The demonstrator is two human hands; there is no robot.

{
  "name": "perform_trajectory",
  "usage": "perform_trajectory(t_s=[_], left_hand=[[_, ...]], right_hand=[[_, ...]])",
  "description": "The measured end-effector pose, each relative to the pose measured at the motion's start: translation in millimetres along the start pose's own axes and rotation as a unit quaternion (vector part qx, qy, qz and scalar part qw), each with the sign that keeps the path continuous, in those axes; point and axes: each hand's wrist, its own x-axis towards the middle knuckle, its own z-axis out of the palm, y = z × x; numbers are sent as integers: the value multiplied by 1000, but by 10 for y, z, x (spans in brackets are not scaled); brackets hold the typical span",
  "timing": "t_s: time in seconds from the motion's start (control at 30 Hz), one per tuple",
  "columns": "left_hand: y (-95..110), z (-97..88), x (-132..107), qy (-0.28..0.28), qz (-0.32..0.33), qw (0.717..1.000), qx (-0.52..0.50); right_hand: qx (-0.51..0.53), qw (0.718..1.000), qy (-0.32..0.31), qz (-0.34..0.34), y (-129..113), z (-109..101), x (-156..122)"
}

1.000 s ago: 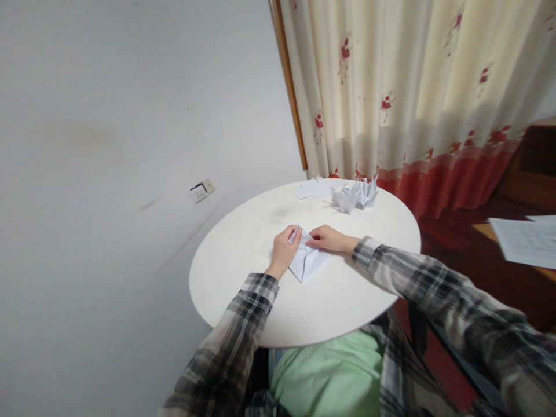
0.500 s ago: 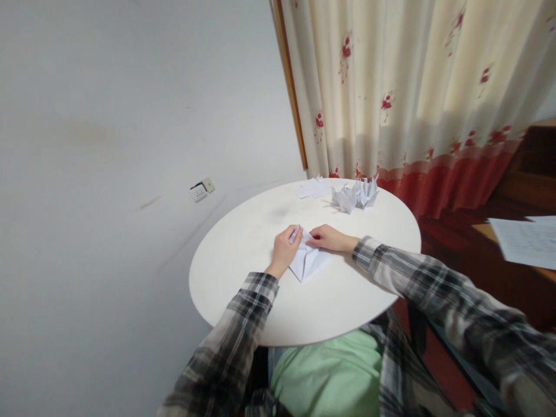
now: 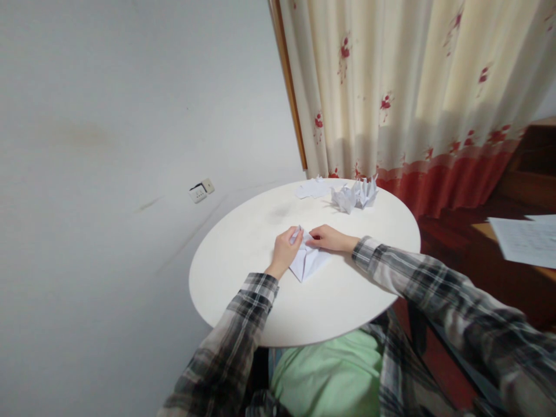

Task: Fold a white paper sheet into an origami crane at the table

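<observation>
A folded sheet of white paper (image 3: 304, 263) lies on the round white table (image 3: 234, 272), one pointed corner toward me and creases running across it. My left hand (image 3: 285, 249) pinches its far left part between thumb and fingers. From the right, my right hand (image 3: 332, 238) grips the paper's right side near the top, fingers bent and closed on it. Both hands partly cover the paper, so the far folds are hard to make out.
Several folded paper cranes (image 3: 355, 196) stand at the table's far right, beside some flat white paper pieces (image 3: 311, 188). A wall with a socket (image 3: 198, 193) is on the left, a flowered curtain (image 3: 391, 104) behind. Written sheets (image 3: 523, 240) lie on a surface at right.
</observation>
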Motion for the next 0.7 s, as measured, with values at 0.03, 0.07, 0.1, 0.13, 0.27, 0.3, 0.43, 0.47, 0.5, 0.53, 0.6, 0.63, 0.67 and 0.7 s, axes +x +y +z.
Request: perform_trajectory(t_s=[0.03, 0.07, 0.1, 0.13, 0.27, 0.3, 0.43, 0.47, 0.5, 0.53, 0.6, 0.63, 0.67, 0.7], left_hand=[[-1, 0, 0, 0, 2, 1000, 0], [-3, 1, -1, -1, 3, 1000, 1], [-6, 1, 0, -2, 3, 1000, 3], [-8, 2, 1, -3, 3, 1000, 5], [-13, 6, 7, -6, -2, 1000, 12], [-12, 6, 8, -6, -2, 1000, 13], [-8, 2, 8, -10, 0, 1000, 11], [-7, 2, 8, -9, 1, 1000, 10], [-6, 1, 8, -9, 1, 1000, 10], [-6, 1, 9, -9, 1, 1000, 10], [-5, 0, 9, -10, -1, 1000, 12], [-3, 0, 9, -10, -1, 1000, 13], [-2, -1, 9, -10, -1, 1000, 13], [0, -3, 8, -11, -1, 1000, 13]], right_hand=[[0, 1000, 1, 0, -1, -1, -1], [0, 1000, 2, 0, -1, -1, -1], [-1, 1000, 3, 0, -2, -1, -1], [-2, 1000, 4, 0, -1, -1, -1], [-2, 1000, 4, -3, 5, 4, 2], [0, 1000, 4, -4, 6, 5, 1], [11, 1000, 1, -7, -2, -3, -6], [12, 1000, -1, -6, -7, -6, -8], [11, 1000, -1, -3, -11, -8, -9], [9, 1000, 0, -1, -16, -10, -10], [5, 1000, 2, -1, -20, -12, -9], [4, 1000, 3, -2, -20, -12, -8], [4, 1000, 4, -5, -17, -11, -7], [5, 1000, 5, -6, -13, -9, -6]])
